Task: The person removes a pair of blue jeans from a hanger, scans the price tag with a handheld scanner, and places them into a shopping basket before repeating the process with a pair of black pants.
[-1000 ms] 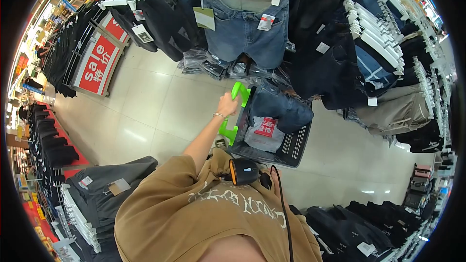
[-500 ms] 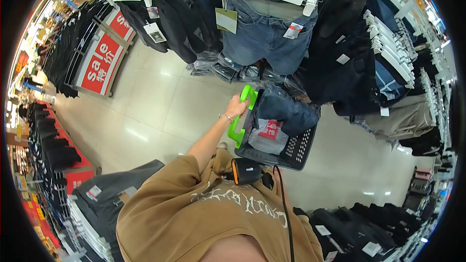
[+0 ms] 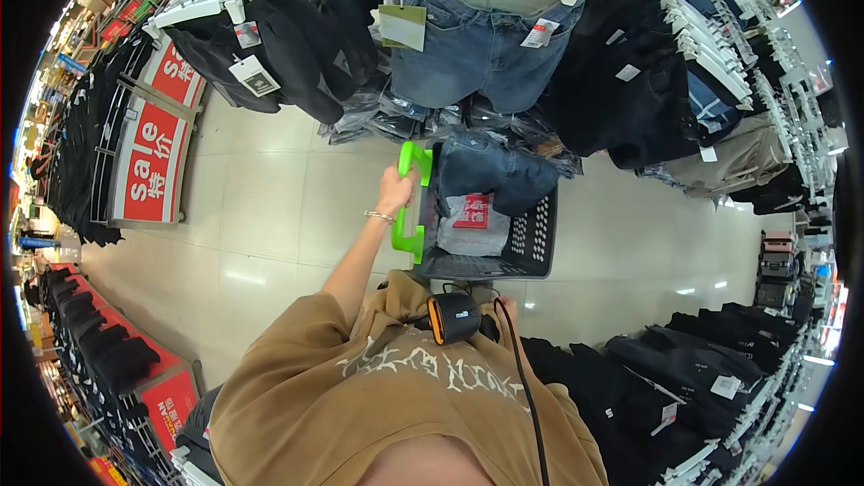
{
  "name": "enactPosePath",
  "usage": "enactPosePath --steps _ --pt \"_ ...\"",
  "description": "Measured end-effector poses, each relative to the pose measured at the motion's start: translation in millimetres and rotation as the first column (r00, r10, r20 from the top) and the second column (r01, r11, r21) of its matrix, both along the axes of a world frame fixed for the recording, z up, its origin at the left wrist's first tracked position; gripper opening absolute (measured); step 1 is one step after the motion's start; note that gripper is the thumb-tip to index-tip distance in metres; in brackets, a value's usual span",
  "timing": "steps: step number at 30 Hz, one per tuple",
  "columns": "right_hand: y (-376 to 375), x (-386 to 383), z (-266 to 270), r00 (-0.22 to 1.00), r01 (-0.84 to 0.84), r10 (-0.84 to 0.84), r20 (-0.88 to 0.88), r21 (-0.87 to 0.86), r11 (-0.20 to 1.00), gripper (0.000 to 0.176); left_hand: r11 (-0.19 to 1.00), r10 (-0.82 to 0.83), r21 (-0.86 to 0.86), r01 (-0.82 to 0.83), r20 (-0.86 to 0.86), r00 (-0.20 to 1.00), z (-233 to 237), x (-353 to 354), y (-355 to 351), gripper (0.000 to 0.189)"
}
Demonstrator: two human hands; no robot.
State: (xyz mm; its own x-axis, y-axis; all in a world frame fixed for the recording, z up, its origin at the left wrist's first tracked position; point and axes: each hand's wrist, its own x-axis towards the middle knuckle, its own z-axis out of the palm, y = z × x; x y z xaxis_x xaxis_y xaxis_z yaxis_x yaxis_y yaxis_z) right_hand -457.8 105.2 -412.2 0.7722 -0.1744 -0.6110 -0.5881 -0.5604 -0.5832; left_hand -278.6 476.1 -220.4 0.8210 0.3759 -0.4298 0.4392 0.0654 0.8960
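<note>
A shopper's left hand (image 3: 396, 189) clamps its fingers on the green handle (image 3: 407, 216) of a black basket (image 3: 533, 243). The handle's length points away toward hanging jeans (image 3: 477, 45). The right hand (image 3: 509, 308) sits by the chest, its fingers impossible to make out.

Bright overhead light, floor glare, heavy fisheye edge distortion.

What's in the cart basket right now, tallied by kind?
Folded blue jeans: 1
Plastic-bagged garment with red label: 1
Total: 2 visible, both inside the black basket, whose green handle the left hand grips.
</note>
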Motion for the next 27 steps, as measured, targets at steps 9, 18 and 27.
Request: enactPosePath --steps 9,18,27 --pt "18.4 -3.3 40.3 0.99 0.128 -0.122 0.066 -0.097 0.987 0.023 1.0 0.003 -0.016 -0.004 -0.007 1.0 -2.9 -10.8 39.9 0.016" --pt "26.4 -9.3 47.5 0.994 0.102 -0.101 0.046 -0.033 0.994 0.027 0.999 0.033 -0.02 -0.033 0.005 0.999 -5.1 -14.1 48.4 0.014" --pt "30.7 -3.8 35.1 0.996 0.046 -0.044 0.081 -0.027 0.999 0.027 1.0 0.021 0.003 -0.021 0.011 1.0 -6.5 -15.5 55.4 0.017"
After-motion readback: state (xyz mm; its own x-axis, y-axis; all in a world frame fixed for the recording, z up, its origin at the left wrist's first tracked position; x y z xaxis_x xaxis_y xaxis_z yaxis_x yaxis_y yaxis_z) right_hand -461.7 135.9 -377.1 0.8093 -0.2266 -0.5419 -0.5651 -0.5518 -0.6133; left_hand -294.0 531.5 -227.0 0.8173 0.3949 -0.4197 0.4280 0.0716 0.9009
